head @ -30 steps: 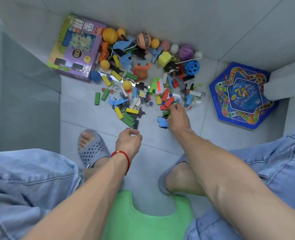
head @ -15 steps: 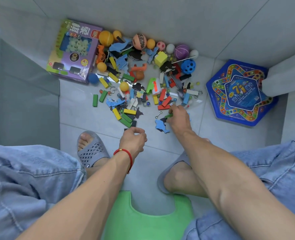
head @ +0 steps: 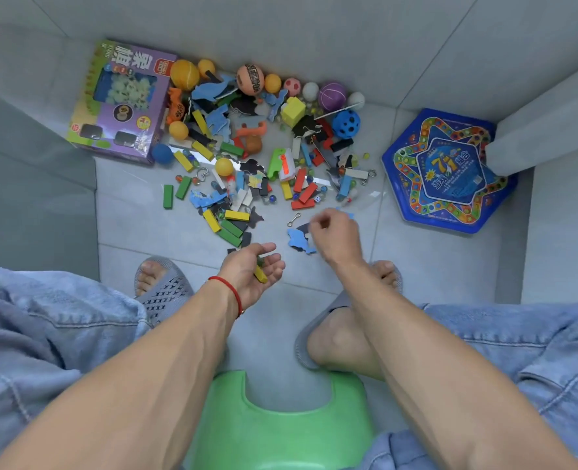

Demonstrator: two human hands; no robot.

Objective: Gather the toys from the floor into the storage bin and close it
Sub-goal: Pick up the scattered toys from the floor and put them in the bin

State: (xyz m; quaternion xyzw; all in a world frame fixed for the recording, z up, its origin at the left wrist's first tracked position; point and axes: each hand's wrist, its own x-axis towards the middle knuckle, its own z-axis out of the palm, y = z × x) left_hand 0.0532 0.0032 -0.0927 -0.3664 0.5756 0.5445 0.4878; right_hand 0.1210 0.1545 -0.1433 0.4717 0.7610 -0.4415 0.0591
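The left hand (head: 252, 271) has now turned palm up, half open with a yellow block (head: 260, 275), while the right hand (head: 335, 237), lifted off the toy pile (head: 257, 157), pinches something too small to tell.

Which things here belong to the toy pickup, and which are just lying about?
Job:
- left hand, cupped, holding a yellow block
- right hand, blurred, above the blue puzzle piece
- toy pile of blocks, balls and marbles
- purple toy box
- blue game board box

Lying about:
- green stool
- grey slippers

No storage bin shows.
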